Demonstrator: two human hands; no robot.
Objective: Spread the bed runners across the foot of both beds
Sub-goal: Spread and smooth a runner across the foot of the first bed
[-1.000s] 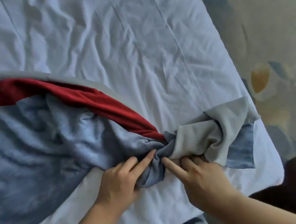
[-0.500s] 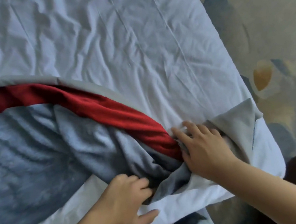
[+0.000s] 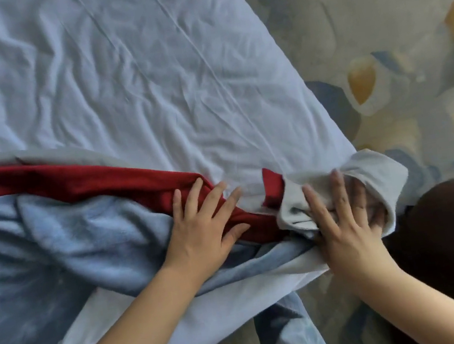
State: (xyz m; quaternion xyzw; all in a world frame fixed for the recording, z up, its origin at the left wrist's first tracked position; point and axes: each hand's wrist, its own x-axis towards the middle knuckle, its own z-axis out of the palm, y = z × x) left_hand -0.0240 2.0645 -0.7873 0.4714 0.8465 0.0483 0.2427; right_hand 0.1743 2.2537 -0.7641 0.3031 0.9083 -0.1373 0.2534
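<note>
A bed runner (image 3: 61, 235) lies across the foot of a bed with a white sheet (image 3: 123, 78). It is blue-grey fleece with a red band (image 3: 80, 182) and a pale grey lining, and it is bunched and twisted near the bed's right corner. My left hand (image 3: 204, 222) lies flat with straight, spread fingers on the red band and blue fleece. My right hand (image 3: 342, 219) presses with spread fingers on the folded-over grey end (image 3: 373, 170) at the corner; some fingertips are blurred under the fold.
The bed's right edge runs diagonally from top centre to the corner at right. Beyond it lies patterned carpet (image 3: 390, 29) in beige, blue and yellow. A dark brown object (image 3: 451, 241) stands at the lower right beside the corner. Blue fabric (image 3: 288, 333) hangs below the foot edge.
My left hand let go of the bunched lower edge and moved up, now flat on the red band. My right hand slid right onto the grey end, fingers spread.
</note>
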